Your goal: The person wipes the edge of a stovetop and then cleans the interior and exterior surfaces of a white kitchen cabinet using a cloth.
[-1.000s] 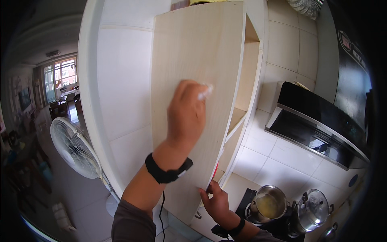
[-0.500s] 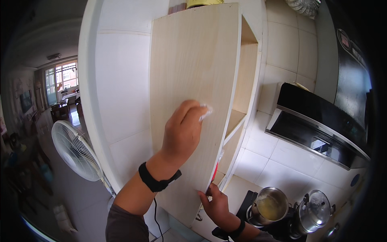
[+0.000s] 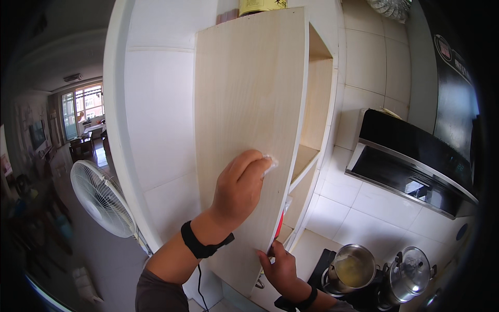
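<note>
A tall pale wood-grain shelf cabinet stands in front of me, its broad side panel [image 3: 244,93] facing me. My left hand [image 3: 239,184] is closed round a small crumpled white tissue or cloth [image 3: 270,165], pressed to the lower middle of that panel. Lower down, my right hand [image 3: 283,268] grips the panel's front edge, thumb on the near face and fingers round the edge. Just above those fingers, a red item [image 3: 279,224] shows inside the cabinet; its kind is unclear.
At right, an open steel pot [image 3: 353,266] and a lidded pot [image 3: 414,270] stand on a stove, under a black range hood [image 3: 405,166]. A yellow can [image 3: 262,5] sits atop the cabinet. Past the white door frame [image 3: 118,104] stands a fan [image 3: 101,197]. A black cord [image 3: 199,286] hangs below.
My left hand has slid a little down the panel with the white tissue or cloth. My right hand keeps its grip on the edge. The view has shifted slightly.
</note>
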Tool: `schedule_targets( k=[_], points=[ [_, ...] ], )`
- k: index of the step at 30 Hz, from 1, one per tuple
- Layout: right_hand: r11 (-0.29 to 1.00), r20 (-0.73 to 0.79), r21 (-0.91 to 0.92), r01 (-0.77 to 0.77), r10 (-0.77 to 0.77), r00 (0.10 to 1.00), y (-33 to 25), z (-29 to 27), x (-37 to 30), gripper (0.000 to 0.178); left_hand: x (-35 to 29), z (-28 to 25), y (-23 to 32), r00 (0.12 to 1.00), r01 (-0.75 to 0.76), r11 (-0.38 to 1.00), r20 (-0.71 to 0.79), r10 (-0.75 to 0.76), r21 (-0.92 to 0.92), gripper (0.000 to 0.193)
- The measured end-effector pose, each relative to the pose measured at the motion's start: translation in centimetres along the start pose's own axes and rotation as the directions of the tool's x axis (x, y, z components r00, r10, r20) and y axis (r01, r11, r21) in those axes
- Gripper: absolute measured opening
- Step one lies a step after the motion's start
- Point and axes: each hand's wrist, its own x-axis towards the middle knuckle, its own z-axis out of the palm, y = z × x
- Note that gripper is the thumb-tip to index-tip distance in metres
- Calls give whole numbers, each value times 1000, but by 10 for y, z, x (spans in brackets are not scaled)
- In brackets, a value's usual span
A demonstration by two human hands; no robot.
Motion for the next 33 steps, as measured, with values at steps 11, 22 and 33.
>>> schedule_targets(
  k=[11,22,33],
  points=[
    [999,22,19,-27,27,999,1,-5,-2,37,75,14,-6,994,-63,996,-83,68,58,28],
    [1000,28,9,-21,21,999,-1,-2,-1,39,68,13,0,996,-73,997,-57,74,25,27],
    [1000,-10,15,10,-9,1000,-2,-1,-1,37,18,12,17,999,-51,998,-5,51,-30,28]
  ],
)
